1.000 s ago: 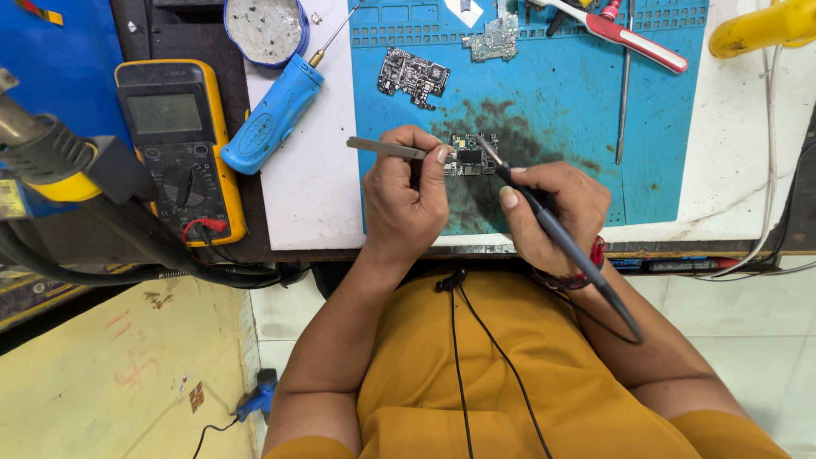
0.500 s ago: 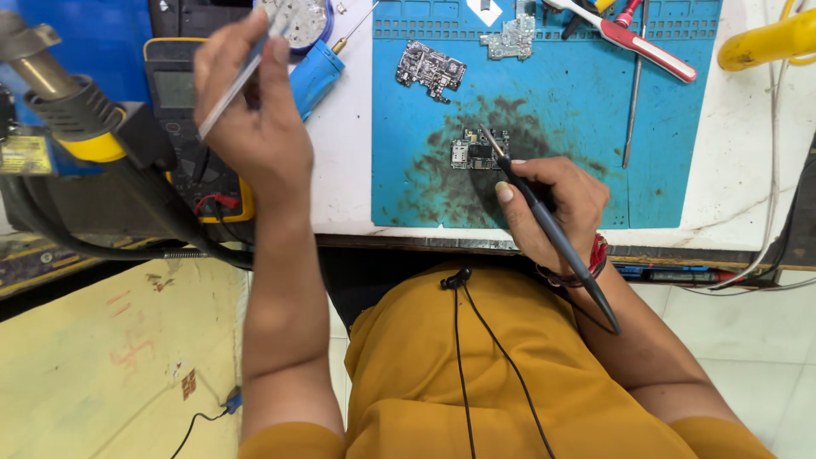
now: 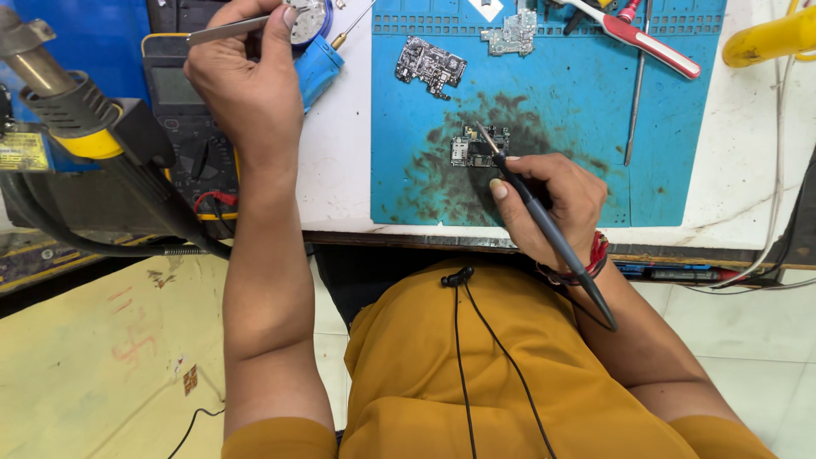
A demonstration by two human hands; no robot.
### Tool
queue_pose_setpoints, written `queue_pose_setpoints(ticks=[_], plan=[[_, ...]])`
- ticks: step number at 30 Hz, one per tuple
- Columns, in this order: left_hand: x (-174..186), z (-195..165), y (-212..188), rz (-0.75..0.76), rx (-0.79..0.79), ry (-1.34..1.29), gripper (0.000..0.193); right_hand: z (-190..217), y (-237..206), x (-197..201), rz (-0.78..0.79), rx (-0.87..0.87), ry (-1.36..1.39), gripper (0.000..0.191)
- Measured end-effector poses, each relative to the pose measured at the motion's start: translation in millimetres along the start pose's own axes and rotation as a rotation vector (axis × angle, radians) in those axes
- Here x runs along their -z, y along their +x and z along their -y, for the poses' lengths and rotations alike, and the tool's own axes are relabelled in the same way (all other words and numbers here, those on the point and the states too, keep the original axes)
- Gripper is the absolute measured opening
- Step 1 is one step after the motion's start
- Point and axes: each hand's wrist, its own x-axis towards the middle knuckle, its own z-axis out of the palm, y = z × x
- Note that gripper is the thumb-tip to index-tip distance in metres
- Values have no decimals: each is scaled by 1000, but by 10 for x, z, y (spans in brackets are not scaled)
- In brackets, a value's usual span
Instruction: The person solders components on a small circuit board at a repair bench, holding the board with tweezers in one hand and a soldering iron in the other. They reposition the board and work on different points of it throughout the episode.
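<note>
Blue work mat [image 3: 663, 170] on tabletop [image 3: 340, 170], beneath right hand [image 3: 557, 200]. Small circuit board [image 3: 476, 149] just beyond right fingertips, touched by soldering iron [image 3: 544, 229] gripped pen-style. Left hand [image 3: 251, 93] well apart, pinching tweezers [image 3: 225, 32]; tweezer tips hidden, round tin [image 3: 310, 17] cut off.

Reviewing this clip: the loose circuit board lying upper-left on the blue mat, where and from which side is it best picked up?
Probably by its two long edges, pinched from above. The circuit board lies flat and tilted on the blue mat, with bare mat all around it, so both edges look free. Its face is crowded with small parts, so edges seem safer than the top.
</note>
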Motion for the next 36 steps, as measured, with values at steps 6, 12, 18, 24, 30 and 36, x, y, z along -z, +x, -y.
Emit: queue_pose_setpoints(ticks=[6,12,18,24,30,36], plan=[[-17,10,-15,14,37,-5,6,7,1,18,-1,1,-30,21],[-32,86,-41,-41,-5,-113,5,-8,-15,21,-10,10,-32,22],[-22,89,-92,-55,13,-249,6,-43,-32,-7,-75,25,-12,26],[-142,-321,-612,3,240,-350,7,-66,-87,-12,-138,-3,-16,24],[-351,-722,-1245,186,407,-512,10,-116,-160,18,-80,-109,198,20],[-396,-776,-1280,229,328,-360,11,-113,-134,-17,-67,-131,198,10]])
